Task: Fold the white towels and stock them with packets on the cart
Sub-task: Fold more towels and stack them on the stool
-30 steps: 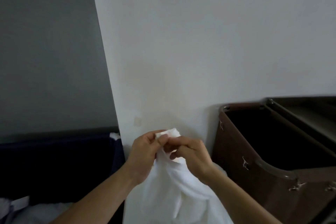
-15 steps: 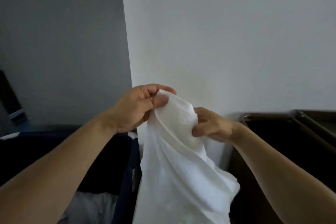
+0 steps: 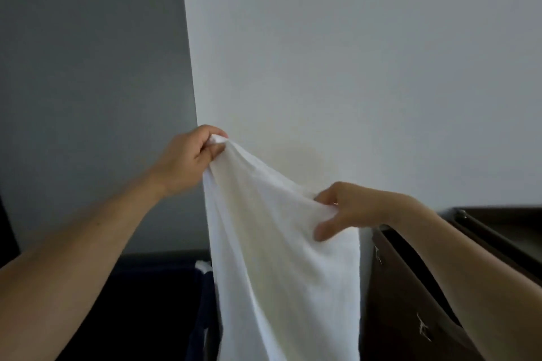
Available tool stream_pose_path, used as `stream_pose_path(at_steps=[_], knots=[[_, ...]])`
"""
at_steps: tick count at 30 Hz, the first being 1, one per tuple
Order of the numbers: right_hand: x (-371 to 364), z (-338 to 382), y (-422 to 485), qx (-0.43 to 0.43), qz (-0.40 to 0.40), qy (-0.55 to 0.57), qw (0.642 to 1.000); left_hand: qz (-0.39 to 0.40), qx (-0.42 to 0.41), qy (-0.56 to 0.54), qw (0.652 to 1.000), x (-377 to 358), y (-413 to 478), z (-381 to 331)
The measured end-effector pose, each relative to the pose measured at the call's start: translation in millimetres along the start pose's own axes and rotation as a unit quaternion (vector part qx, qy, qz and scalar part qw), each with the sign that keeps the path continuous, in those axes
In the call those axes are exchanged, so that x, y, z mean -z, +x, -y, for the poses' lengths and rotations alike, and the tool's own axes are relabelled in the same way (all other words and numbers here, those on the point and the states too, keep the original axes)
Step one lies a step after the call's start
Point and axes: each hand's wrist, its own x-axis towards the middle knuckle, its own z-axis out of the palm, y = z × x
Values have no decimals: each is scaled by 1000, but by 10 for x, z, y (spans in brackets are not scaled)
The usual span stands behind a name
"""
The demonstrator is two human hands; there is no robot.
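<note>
Left hand (image 3: 189, 160) is up high, pinching a corner of the white towel (image 3: 278, 258). Right hand (image 3: 350, 211) sits lower and out to the side, gripping the top edge, and the cloth hangs below both hands. Best bet now: slide to the far corner, pull taut, level the wrists, then fold.

Dim, soft, shadowy indoor light; slightly grainy, with wide-angle bending at the edges.

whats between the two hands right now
In the head view, only the white towel spans the gap: its top edge slopes from the left hand, which pinches a corner, down to the right hand, which grips it lower. Bare wall behind.
</note>
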Motion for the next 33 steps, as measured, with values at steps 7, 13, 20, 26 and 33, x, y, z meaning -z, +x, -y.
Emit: stream_pose_path(at_steps=[7,13,20,26,33], knots=[[-237,-564,-312,-77,31,-95,992,-80,57,-38,994,-208,-167,523],[-266,-722,-362,-110,-155,-78,979,15,84,3,996,-323,-390,833],[-343,-473,-308,-141,-237,-14,961,130,130,70,980,-210,-701,936],[-682,-311,-364,-212,-122,57,968,265,183,-1,947,-33,-1059,958],[399,679,-319,-45,-594,-67,800,-127,91,-92,983,662,24,297]])
